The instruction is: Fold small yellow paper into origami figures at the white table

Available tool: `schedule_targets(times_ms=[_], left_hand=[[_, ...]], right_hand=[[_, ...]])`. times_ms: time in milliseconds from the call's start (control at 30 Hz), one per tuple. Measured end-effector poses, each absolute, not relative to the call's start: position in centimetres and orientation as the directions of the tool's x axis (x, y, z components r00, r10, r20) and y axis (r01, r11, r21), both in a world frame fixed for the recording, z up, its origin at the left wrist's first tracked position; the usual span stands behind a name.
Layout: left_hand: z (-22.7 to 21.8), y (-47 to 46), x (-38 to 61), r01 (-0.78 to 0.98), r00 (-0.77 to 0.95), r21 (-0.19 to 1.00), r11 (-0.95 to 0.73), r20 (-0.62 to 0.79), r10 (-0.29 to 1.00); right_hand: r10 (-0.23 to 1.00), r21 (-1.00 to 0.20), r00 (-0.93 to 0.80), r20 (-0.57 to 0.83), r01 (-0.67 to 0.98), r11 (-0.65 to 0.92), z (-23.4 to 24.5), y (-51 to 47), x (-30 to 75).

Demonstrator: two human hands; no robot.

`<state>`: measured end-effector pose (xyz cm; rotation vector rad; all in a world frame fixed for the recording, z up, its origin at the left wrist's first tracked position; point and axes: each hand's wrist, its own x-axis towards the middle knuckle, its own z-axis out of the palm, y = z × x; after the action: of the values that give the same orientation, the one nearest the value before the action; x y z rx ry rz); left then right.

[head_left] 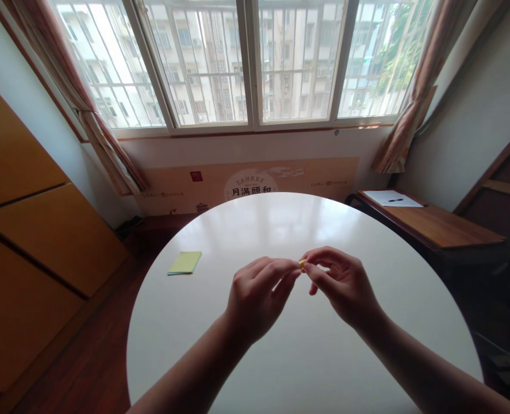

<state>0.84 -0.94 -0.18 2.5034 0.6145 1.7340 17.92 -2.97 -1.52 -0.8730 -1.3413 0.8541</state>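
White table (298, 351) stood near, window (250, 69) far; my left hand (259, 293) and right hand (343, 282) pinched a tiny yellow piece (302, 264), notepaper (184, 262) lying left.

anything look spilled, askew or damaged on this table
Nothing stands out: the green paper stack lies flat on the white table, and no spill shows. The yellow piece between the left hand and right hand is too small to judge for damage.

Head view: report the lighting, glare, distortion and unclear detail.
Head view: backlit by bright, washed-out windows, forearms darker; head view: pale glare on the table's far part; head view: cabinet slanting, apparently wide-angle distortion; head view: yellow piece between left hand and right hand too small to identify.
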Motion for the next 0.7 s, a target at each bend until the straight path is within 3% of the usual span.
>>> schedule_targets(times_ms=[133, 400, 700], left_hand=[[-0.07, -1.0, 0.88, 0.248, 0.254, 0.38, -0.891, 0.862, 0.438], [0.48, -1.05, 1.04, 0.18, 0.255, 0.427, -0.886, 0.85, 0.461], [0.57, -1.41, 1.09, 0.137, 0.167, 0.611, -0.779, 0.761, 0.627]], right_hand=[[0.894, -0.89, -0.01, 0.448, -0.101, 0.445, -1.61, -2.74, 18.12], [0.872, -0.862, -0.036, 0.487, -0.179, 0.474, -1.54, -2.86, 18.34], [0.828, -0.824, -0.029, 0.559, -0.122, 0.553, -1.65, -2.98, 18.35]])
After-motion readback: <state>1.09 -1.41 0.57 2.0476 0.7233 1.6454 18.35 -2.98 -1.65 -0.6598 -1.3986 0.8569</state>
